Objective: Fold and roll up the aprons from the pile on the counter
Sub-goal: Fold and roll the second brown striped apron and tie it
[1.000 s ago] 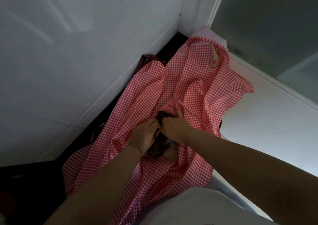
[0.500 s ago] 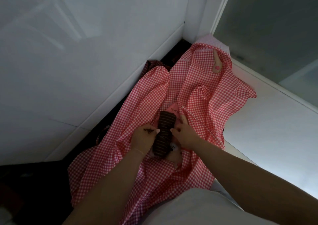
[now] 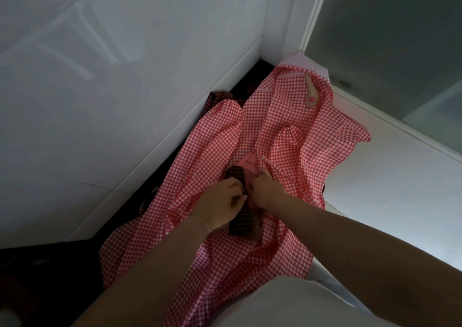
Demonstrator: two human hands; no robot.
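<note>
A dark striped rolled apron (image 3: pixel 240 201) lies on the red gingham apron (image 3: pixel 287 131) spread over the counter (image 3: pixel 390 176) by the tiled wall (image 3: pixel 125 76). The left hand (image 3: pixel 220 204) and right hand (image 3: pixel 266 191), half a second ago apart at its sides, now meet over its middle, fingers curled on it.

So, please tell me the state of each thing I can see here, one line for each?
dark striped apron: rolled into a tight bundle, held by both hands.
red checked apron: spread open and rumpled, under the roll.
left hand: fingers curled on the roll.
right hand: gripping the roll.
dark cloth by the wall: crumpled, mostly hidden.
</note>
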